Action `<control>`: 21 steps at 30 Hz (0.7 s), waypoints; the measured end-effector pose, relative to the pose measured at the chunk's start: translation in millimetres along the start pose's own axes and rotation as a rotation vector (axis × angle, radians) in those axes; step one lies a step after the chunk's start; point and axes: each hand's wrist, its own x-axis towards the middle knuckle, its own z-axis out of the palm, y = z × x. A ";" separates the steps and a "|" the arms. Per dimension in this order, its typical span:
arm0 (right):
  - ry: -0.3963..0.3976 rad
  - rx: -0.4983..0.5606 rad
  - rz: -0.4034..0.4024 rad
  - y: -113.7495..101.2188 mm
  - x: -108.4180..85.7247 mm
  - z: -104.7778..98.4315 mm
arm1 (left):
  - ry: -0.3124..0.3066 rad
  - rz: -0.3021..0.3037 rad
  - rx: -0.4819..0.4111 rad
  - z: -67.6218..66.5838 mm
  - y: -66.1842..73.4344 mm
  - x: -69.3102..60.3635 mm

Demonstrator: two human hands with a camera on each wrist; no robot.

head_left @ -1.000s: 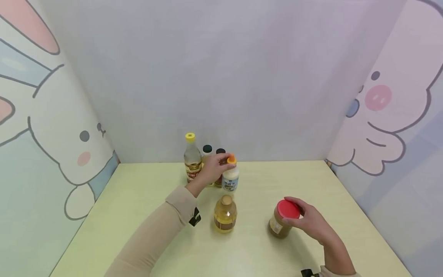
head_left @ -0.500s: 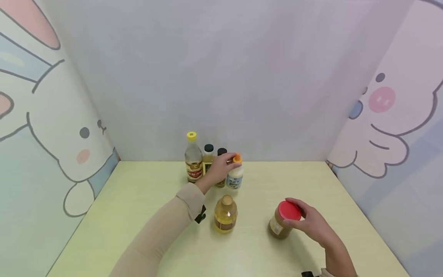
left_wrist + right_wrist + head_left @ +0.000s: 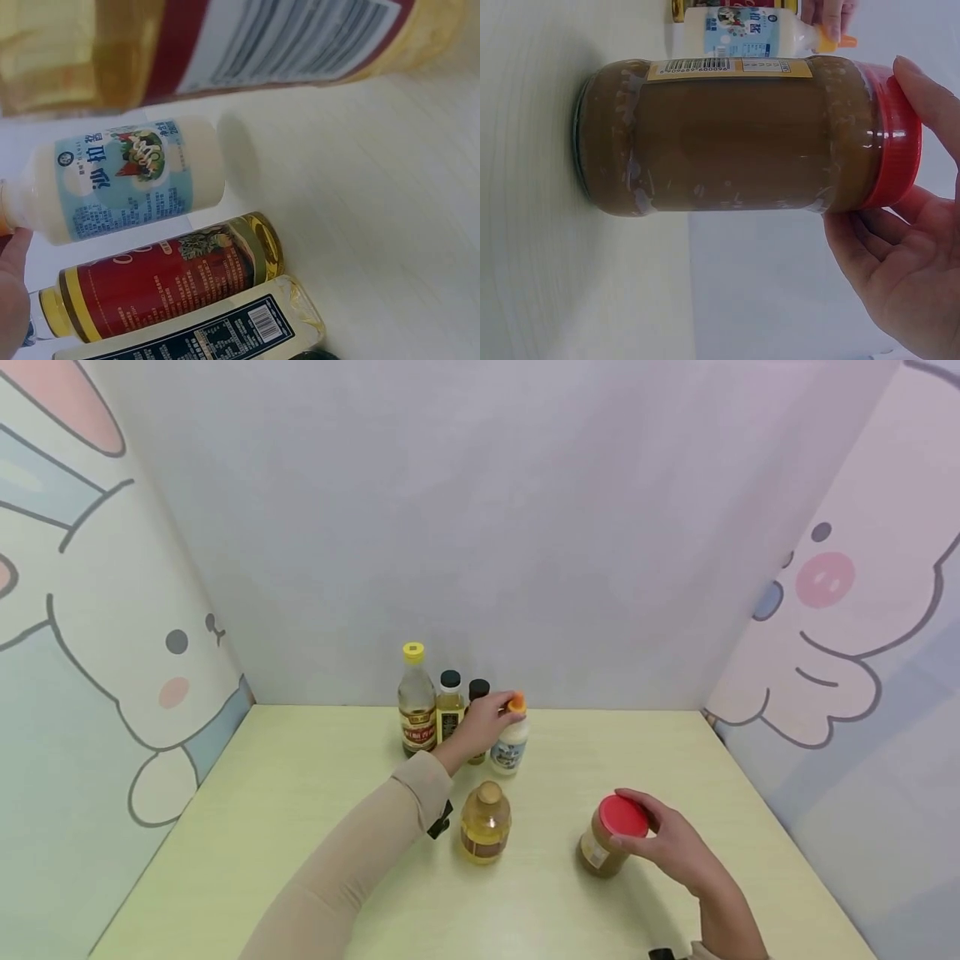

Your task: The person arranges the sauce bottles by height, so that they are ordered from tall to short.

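Observation:
My left hand [image 3: 480, 725] pinches the orange cap of a white salad dressing bottle [image 3: 508, 755], which is upright at the right end of a back row of bottles. Its blue label [image 3: 124, 176] faces the left wrist camera. My right hand [image 3: 669, 845] grips the red lid of a peanut butter jar [image 3: 597, 847] at the right of the table. Thumb and fingers lie around the lid's sides, and the brown contents [image 3: 727, 142] show in the right wrist view. Between the hands, nearer the front, an oil bottle [image 3: 485, 833] stands untouched.
Along the back stand a yellow-capped bottle [image 3: 417, 714], a dark-capped oil bottle [image 3: 450, 706] and a red-labelled bottle [image 3: 165, 277], the last partly hidden by my left hand in the head view. A grey wall [image 3: 480, 527] rises behind the pale table [image 3: 315, 752].
The left hand has moved slightly right with the salad dressing bottle, which now sits farther from the yellow-capped bottle. The right hand keeps its grip on the peanut butter jar, without clear movement.

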 end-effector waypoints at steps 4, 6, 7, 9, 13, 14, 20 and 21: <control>0.009 0.000 0.002 -0.4 -0.7 0.8 | -0.009 -0.002 0.048 1.6 -1.7 1.7; 0.011 0.005 0.006 -0.7 -1.1 1.3 | -0.013 -0.009 0.074 2.4 -1.5 2.0; 0.012 0.007 0.009 -0.9 -1.1 1.5 | -0.011 -0.009 0.085 3.1 -2.0 2.2; 0.012 0.012 0.013 -1.3 -1.1 2.0 | -0.007 -0.023 0.104 4.4 -2.6 2.8; 0.012 0.011 0.019 -2.2 -1.5 2.3 | 0.011 -0.053 0.128 7.9 -5.4 4.5; 0.012 0.009 0.020 -2.2 -1.6 2.4 | 0.014 -0.059 0.130 8.6 -5.6 4.8; 0.016 0.007 0.034 -1.0 -1.8 2.8 | 0.039 -0.076 0.141 13.1 -6.0 6.3; 0.017 0.007 0.035 -0.9 -1.7 2.7 | 0.045 -0.087 0.140 13.8 -5.3 6.4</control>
